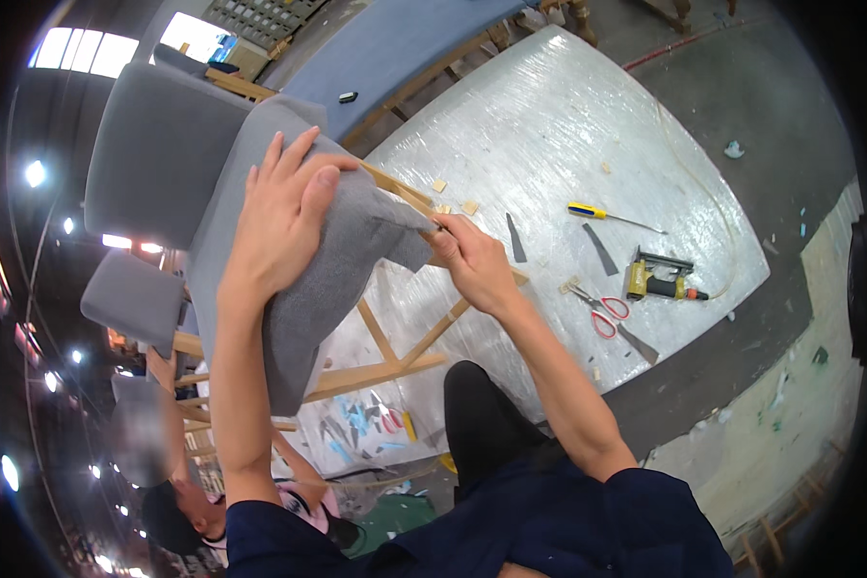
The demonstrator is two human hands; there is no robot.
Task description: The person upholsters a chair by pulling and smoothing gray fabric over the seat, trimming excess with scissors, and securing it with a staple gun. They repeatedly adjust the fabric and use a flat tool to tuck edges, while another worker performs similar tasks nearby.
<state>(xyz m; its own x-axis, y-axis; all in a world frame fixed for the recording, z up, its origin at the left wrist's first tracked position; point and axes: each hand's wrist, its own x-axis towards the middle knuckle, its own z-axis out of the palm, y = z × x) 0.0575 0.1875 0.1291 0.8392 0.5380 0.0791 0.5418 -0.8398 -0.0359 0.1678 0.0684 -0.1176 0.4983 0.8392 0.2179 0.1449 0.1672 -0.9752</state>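
A chair covered in grey upholstery lies tipped over on the table in front of me, its padded backrest (pixel 169 149) toward the upper left. My left hand (pixel 281 217) rests on the grey seat fabric (pixel 342 246), fingers stretched out and the thumb apart. At the seat's right edge, my right hand (pixel 472 265) pinches a loose flap of this fabric between thumb and fingers. Whether a small tool is also in that grip is hidden. Bare wooden legs and rails (pixel 385 371) of the chair show below the fabric.
On the film-wrapped table (pixel 511 106) lie a yellow-handled screwdriver (pixel 588 210), a staple gun (pixel 663 277) with a hose, red-handled scissors (pixel 602 313) and dark fabric strips. Another person (pixel 197 511) works at the lower left beside a second grey chair (pixel 135 297). A blue-topped table (pixel 385 58) stands beyond.
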